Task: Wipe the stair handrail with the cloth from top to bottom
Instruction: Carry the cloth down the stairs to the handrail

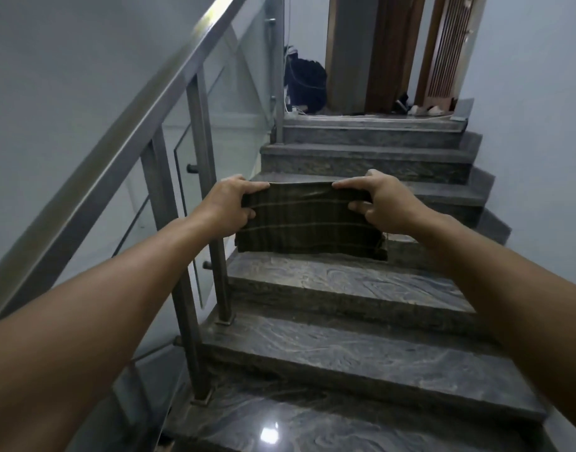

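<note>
stretching cloth [308, 223] between left hand [229, 207] and right hand [383, 203], both grips closed on it

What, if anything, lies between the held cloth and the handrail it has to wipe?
Nothing visible. Left hand and right hand hold the cloth stretched over the steps; the handrail runs to its left across open air.

Counts: 2 hands, left hand [229, 207] and right hand [383, 203]. 1 cloth [308, 223]. 1 handrail [123, 151]. 4 upright metal posts [203, 138]. About 7 stair treads [345, 353]; topmost ones hard to separate. 1 dark bag [306, 83] on landing.
</note>
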`<state>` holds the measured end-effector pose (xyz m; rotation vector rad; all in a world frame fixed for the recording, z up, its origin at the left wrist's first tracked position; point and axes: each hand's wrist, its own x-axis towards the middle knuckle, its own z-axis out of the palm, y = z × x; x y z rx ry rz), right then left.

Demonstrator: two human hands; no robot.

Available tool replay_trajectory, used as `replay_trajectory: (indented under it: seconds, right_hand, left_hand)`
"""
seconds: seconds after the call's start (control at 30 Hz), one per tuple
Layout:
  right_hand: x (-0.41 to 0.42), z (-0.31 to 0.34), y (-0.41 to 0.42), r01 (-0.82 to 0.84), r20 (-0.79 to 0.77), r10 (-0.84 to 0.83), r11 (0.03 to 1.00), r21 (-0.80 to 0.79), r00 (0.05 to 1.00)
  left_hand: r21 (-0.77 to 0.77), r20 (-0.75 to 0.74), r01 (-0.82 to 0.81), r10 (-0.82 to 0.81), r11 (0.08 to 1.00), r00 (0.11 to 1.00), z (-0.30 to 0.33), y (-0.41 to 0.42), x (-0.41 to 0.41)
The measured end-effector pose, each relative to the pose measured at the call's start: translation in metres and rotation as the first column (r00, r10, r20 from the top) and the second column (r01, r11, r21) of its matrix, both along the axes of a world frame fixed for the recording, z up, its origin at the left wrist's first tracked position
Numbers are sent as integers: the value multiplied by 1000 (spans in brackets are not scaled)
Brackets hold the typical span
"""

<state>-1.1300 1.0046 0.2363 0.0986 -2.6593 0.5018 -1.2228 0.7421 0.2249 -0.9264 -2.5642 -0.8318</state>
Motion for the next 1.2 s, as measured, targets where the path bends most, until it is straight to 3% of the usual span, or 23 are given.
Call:
replay_trajectory:
  seconds: [0.27, 0.57, 1.2]
  right_hand:
    - [-122, 108, 65, 69, -28, -69, 997, -21, 997]
    - [-258, 223, 138, 6, -41, -7, 1000, -23, 999]
    - [-594, 452, 185, -68, -123, 67, 998, -1, 990]
  left_hand:
    - [7, -34, 16, -15, 1000, 999, 107, 73, -120]
    - [11, -38, -63, 64, 998, 997, 223, 145, -243]
    - [42, -78, -195, 197, 980, 977, 464, 187, -527]
